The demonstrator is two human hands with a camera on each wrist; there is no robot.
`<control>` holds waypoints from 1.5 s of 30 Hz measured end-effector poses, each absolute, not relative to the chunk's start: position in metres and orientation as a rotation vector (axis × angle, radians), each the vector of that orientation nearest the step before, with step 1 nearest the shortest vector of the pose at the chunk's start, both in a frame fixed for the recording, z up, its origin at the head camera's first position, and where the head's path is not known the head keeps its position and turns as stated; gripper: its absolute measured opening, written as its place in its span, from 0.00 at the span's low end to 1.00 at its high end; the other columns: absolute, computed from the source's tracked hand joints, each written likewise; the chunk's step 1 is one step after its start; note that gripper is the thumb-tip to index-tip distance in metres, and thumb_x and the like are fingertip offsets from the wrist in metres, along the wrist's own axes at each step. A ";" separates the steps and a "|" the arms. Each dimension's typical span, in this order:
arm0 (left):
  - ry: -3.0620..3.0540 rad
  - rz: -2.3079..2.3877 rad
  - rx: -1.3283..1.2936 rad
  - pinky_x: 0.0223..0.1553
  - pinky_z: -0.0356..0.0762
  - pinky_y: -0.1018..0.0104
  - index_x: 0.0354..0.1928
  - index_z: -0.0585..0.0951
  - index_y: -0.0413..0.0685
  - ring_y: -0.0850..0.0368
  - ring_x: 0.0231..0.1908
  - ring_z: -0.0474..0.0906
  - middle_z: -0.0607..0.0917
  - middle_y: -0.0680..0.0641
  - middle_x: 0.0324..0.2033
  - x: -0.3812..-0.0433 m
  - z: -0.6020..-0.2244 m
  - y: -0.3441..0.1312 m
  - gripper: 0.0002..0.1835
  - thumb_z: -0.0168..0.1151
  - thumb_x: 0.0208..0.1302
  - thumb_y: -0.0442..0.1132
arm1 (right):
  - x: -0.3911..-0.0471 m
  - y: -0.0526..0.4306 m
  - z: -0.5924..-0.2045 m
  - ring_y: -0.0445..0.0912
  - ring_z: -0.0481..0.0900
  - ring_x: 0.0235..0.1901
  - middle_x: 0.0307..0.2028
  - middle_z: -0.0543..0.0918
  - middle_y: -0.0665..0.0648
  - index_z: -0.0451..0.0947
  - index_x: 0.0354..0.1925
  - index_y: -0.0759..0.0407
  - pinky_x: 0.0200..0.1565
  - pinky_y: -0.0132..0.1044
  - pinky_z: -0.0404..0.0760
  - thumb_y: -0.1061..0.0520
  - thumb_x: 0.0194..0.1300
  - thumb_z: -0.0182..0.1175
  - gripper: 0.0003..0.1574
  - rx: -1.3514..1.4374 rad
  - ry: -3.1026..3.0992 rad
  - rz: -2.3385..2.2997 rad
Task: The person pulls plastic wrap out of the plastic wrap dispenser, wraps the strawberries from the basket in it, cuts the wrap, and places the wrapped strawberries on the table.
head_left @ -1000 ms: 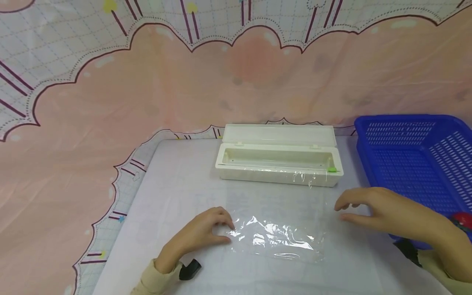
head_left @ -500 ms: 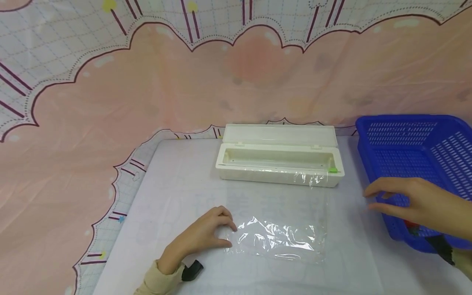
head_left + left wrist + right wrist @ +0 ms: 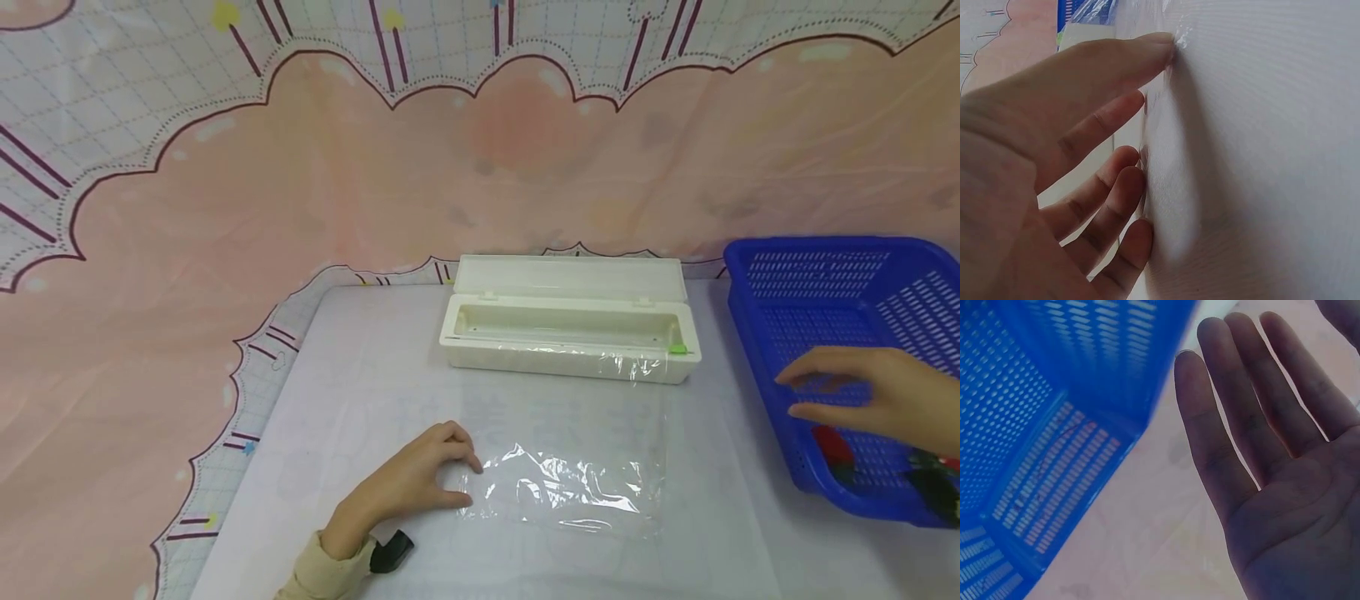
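The left hand, thumb and fingers apart, touches the plastic wrap on its right; a slip could let the thin film curl. The right hand, fingers parted, holding nothing, is at the basket.

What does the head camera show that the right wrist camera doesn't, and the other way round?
Only the head view: the left hand at the edge of the clear plastic film, and the green slider on the white wrap dispenser.

Only the right wrist view: the palm of the right hand, close up.

Both: the right hand itself, the blue plastic basket and the peach backdrop. A pale patch atop the wrist view is too blurred to identify.
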State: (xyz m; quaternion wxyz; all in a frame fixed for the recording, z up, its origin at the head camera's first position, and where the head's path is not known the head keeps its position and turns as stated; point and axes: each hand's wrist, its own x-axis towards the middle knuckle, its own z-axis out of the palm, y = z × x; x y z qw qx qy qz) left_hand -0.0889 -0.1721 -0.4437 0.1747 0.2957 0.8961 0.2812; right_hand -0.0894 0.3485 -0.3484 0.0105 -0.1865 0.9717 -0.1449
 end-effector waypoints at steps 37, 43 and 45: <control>2.564 0.811 0.896 0.59 0.72 0.61 0.42 0.85 0.62 0.62 0.53 0.71 0.74 0.63 0.46 -0.088 -0.447 -0.174 0.16 0.78 0.51 0.44 | -0.111 0.391 -0.372 0.40 0.82 0.34 0.43 0.86 0.57 0.78 0.50 0.72 0.36 0.34 0.83 0.51 0.55 0.73 0.32 -0.571 2.479 -0.411; 2.559 0.829 0.879 0.60 0.72 0.60 0.42 0.85 0.62 0.62 0.53 0.71 0.74 0.63 0.46 -0.088 -0.446 -0.173 0.16 0.78 0.50 0.44 | -0.115 0.392 -0.372 0.46 0.82 0.38 0.45 0.84 0.57 0.75 0.53 0.75 0.40 0.40 0.84 0.50 0.56 0.73 0.37 -0.499 2.414 -0.424; 2.552 0.839 0.878 0.60 0.72 0.59 0.42 0.85 0.61 0.62 0.52 0.71 0.74 0.62 0.47 -0.087 -0.446 -0.173 0.16 0.78 0.50 0.44 | -0.116 0.391 -0.372 0.49 0.81 0.40 0.45 0.84 0.57 0.74 0.54 0.76 0.42 0.46 0.84 0.51 0.55 0.73 0.38 -0.454 2.378 -0.436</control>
